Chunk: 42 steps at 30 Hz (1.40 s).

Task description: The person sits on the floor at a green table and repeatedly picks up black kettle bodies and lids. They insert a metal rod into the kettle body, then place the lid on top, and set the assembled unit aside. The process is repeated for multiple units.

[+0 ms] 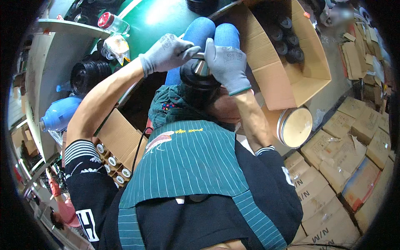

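Note:
Both my hands wear grey knit gloves and meet above my lap. My left hand [168, 53] is closed, its fingers curled around one end of a short metal bar [200, 55]. At the bar's other end my right hand [228, 66] is closed too, its thumb pointing up. Just below the bar is a shiny, cone-shaped metal piece [202, 68], partly covered by my right hand. It stands over a dark round black part [196, 86] between my body and my jeans-clad knees. How the bar joins the cone cannot be made out.
A green tabletop [164, 14] lies ahead, with a red-lidded jar [113, 22] at its left. Black round parts [89, 77] are stacked left, near a blue bottle [62, 113]. An open carton [271, 79] is at right, beside a round drum [296, 127] and several closed boxes [329, 152].

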Available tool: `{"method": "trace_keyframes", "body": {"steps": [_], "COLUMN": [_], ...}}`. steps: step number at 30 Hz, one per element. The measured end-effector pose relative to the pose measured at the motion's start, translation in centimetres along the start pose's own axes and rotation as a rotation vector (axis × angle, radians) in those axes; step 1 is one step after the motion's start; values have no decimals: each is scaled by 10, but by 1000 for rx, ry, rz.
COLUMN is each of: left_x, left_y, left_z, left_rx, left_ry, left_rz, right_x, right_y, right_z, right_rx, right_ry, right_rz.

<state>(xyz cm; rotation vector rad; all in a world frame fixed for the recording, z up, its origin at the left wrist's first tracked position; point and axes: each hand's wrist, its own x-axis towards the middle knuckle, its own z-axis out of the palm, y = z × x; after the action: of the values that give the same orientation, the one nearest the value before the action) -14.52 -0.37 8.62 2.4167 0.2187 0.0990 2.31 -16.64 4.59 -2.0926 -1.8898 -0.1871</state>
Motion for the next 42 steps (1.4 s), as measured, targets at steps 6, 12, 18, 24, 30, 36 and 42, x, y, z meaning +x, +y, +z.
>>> {"method": "trace_keyframes", "body": {"steps": [6, 12, 18, 24, 30, 36, 42], "left_x": [-6, -63, -102, -102, -81, -48, 61], "left_y": [11, -55, -161, -145, -49, -88, -214], "left_z": [-4, 12, 39, 37, 0, -67, -167], "left_rx": [101, -180, 676, 439, 289, 228, 480], "left_ry": [109, 627, 695, 707, 719, 864, 898], "left_rz": [-123, -657, -761, -774, 210, -372, -388], "right_x": [3, -78, -69, -22, 30, 127, 77], "right_y": [2, -3, -12, 18, 53, 13, 42], "right_z": [-25, -11, -25, -66, 74, 78, 109], "right_rx": [241, 773, 730, 954, 1861, 2204, 2445], "right_ry": [139, 5, -102, 226, 197, -393, -619], "right_rz": [27, 379, 313, 475, 752, 856, 708]}}
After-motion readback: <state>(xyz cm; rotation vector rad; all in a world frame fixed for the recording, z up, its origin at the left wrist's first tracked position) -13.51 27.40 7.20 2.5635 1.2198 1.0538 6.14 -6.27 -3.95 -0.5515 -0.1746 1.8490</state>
